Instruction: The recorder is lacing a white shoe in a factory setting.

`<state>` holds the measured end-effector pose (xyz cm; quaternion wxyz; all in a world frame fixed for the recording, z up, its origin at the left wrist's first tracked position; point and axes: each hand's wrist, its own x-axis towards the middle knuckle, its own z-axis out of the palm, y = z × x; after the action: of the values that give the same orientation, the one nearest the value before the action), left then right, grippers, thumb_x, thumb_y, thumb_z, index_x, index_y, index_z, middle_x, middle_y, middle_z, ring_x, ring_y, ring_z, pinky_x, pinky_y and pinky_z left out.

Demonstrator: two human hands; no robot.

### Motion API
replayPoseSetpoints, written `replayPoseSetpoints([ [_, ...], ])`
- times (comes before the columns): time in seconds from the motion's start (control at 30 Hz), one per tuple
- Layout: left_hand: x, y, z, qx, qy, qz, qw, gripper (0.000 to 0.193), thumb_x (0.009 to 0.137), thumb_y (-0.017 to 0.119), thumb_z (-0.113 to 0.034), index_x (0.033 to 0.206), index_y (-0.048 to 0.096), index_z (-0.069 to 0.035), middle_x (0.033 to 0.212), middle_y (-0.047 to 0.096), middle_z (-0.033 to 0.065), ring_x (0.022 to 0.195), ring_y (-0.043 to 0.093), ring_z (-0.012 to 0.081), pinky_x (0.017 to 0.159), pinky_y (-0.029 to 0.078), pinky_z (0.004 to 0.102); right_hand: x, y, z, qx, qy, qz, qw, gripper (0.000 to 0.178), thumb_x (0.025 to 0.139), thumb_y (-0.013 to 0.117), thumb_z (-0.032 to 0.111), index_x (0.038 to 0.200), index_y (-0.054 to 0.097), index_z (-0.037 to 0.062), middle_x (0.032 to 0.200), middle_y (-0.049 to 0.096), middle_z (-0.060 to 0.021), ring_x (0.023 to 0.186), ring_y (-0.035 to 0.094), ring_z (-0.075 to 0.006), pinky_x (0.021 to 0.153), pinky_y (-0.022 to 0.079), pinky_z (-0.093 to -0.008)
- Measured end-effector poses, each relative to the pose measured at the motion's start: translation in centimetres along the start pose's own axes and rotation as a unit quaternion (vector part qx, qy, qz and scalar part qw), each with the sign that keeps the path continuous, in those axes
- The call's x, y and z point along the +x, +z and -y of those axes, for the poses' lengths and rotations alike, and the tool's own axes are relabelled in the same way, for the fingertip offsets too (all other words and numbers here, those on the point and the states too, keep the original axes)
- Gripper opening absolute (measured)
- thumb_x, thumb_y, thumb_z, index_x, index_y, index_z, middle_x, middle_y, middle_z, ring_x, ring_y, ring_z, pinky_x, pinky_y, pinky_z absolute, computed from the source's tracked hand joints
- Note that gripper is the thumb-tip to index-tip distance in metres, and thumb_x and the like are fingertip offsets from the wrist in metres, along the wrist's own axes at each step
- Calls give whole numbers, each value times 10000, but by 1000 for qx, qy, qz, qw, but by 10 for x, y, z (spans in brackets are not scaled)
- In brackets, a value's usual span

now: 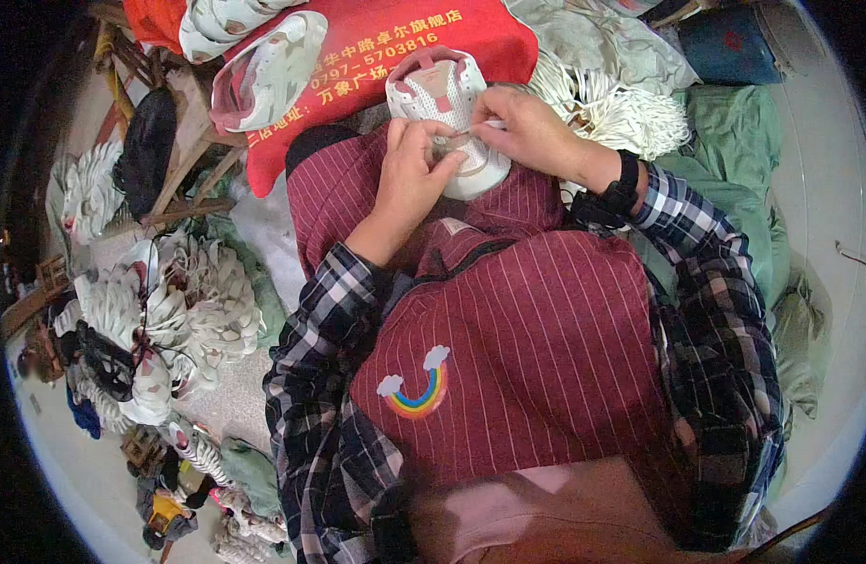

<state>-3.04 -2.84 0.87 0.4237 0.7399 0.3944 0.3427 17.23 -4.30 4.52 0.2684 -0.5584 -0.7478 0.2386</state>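
A maroon apron with thin white stripes (555, 348) covers the person's front and knees, flanked by black, white and blue plaid sleeves (715, 254). Beyond the knees, a red sheet with yellow printing (386, 66) spreads across the upper middle. Soft, pale green fabric sacks (734, 146) slump along the right, over a pale, smooth floor (833, 179). On the left, a large pile of white and grey shoe parts (184, 296) fans out in layered rows, below a brown wooden frame (184, 169). A thick bundle of loose white cords (630, 113) lies just beyond the right forearm.

A spare white shoe upper with pink lining (273, 75) sits on the left edge of the red sheet. The worked piece, a white perforated shoe upper with a pink-lined collar (485, 179), is over the knees, between the hands, its rounded toe toward the person and its collar away.

The bare left hand (414, 174) has its grip on the left side of this upper, fingers and thumb near the middle opening. The bare right hand (527, 132) has its grip pinched on a thin white strip (495, 124) at the upper's right side. A black wrist strap (621, 193) circles the right wrist. On the apron is a small rainbow patch with two clouds (419, 390).
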Motion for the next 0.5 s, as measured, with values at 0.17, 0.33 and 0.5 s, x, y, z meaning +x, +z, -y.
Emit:
replayPoseSetpoints([
  [0.17,-1,2,-3,32,-8,-7,999,308,741,755,-84,1011,608,-62,879,379,24,657,403,113,606,396,240,1,9,11,-17,21,45,999,170,818,641,219,872,615,60,879,651,-144,849,636,-330,734,496,-420],
  [0.33,-3,-2,-5,29,3,-5,1000,313,746,750,-78,1016,592,-56,886,411,41,660,437,125,615,425,258,10,5,4,11,-11,48,999,174,823,636,223,896,635,65,897,659,-148,832,638,-346,728,503,-423],
  [0.5,-4,-4,-7,35,14,-5,999,319,767,730,-63,1037,561,-46,921,460,56,676,487,130,629,449,282,11,8,-1,9,-64,22,998,154,852,647,182,900,630,37,820,647,-120,764,636,-274,695,492,-367],
])
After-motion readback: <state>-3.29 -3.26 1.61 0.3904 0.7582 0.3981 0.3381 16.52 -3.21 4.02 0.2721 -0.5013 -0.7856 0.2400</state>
